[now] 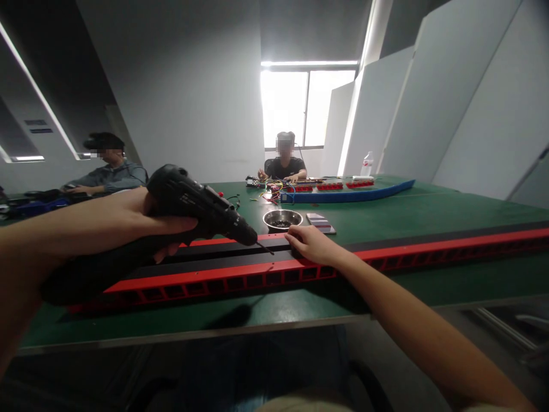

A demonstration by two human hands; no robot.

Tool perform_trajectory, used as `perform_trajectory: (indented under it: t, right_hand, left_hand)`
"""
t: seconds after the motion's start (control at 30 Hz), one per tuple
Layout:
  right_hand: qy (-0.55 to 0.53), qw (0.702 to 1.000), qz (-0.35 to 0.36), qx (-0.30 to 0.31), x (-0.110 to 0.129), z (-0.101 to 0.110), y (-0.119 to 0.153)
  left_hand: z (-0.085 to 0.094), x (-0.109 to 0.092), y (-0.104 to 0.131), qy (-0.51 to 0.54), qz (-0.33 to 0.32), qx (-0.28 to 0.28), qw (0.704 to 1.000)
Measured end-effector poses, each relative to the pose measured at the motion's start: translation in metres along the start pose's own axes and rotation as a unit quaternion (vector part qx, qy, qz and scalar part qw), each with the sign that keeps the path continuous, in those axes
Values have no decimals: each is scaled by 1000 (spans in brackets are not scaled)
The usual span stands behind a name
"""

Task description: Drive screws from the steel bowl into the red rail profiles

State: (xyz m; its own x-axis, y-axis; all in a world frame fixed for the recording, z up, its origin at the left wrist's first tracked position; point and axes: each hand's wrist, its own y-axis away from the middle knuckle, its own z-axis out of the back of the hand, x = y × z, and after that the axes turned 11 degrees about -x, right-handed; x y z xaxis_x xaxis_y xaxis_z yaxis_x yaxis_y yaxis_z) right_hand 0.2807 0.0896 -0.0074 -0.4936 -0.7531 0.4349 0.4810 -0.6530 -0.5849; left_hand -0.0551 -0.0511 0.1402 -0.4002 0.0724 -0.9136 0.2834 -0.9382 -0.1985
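My left hand (141,220) is wrapped round the grip of a black cordless drill (201,206). Its thin bit points down to the right, with the tip just over a long red and black slotted rail (240,272). The rail lies across the table in front of me. My right hand (311,243) rests on top of the rail, just right of the bit, with its fingers curled together. What those fingers hold, if anything, is hidden. Behind the rail, close to my right fingers, stands a steel bowl (282,219) with small dark pieces in it.
A phone-like flat object (321,224) lies beside the bowl on the green table (454,203). Farther back are a long blue strip (347,196), loose wires and short red pieces (329,186). One person (285,160) sits across the table, another (109,169) at the left. A bottle (368,164) stands far right.
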Motion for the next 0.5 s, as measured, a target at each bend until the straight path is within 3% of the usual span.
perform_trajectory:
  t: [0.1,0.2,0.4,0.5]
  right_hand:
    - [14,1000,5,6,1,0,0]
    - [-1,1000,-2,9,0,0,0]
    - [-22,1000,-18,6,3,0,0]
    - [-19,1000,-17,7,2,-1,0]
  left_hand:
    - [-6,-10,-3,-101,-53,120,986]
    - [-14,-16,-6,-109,-61,154,980]
    - [-25,-33,-24,-121,-46,162,978]
    - [-35,-49,-31,-64,-4,73,995]
